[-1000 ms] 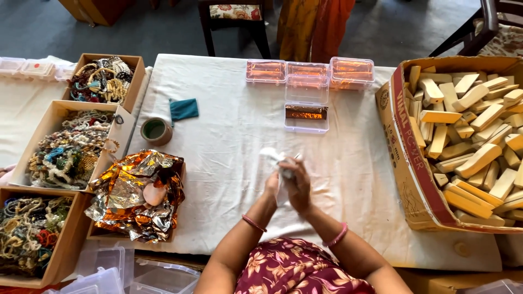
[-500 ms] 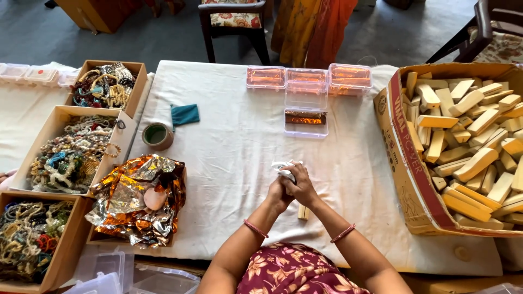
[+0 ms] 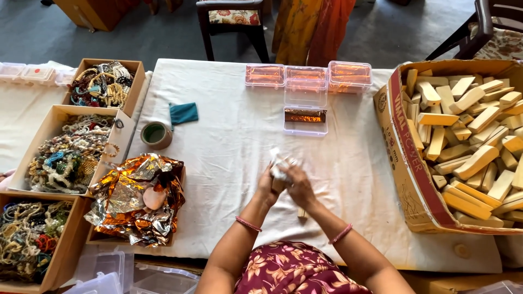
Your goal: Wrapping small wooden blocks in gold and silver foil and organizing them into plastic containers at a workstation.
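Both hands pressed together around a crumpled white wrap at the near middle of the bench

The left hand (image 3: 268, 185) and right hand (image 3: 297, 185) close on the small white crinkled wrap (image 3: 280, 166), held just above the white cloth-covered bench (image 3: 229, 163); a small pale wooden block (image 3: 301, 213) lies on the cloth under the right wrist. At the near left, a shallow cardboard tray (image 3: 95, 237) holds crumpled orange and silver foil sheets (image 3: 136, 198). To the right, a big cardboard carton (image 3: 406, 163) is heaped with smooth pale wooden bars (image 3: 474, 147). Left, three open cardboard boxes (image 3: 122, 136) hold tangled bead strings. Farther off, an open clear plastic case (image 3: 305, 111) holds one foil-wrapped bar, and behind it stand closed clear cases (image 3: 308, 73) with orange contents
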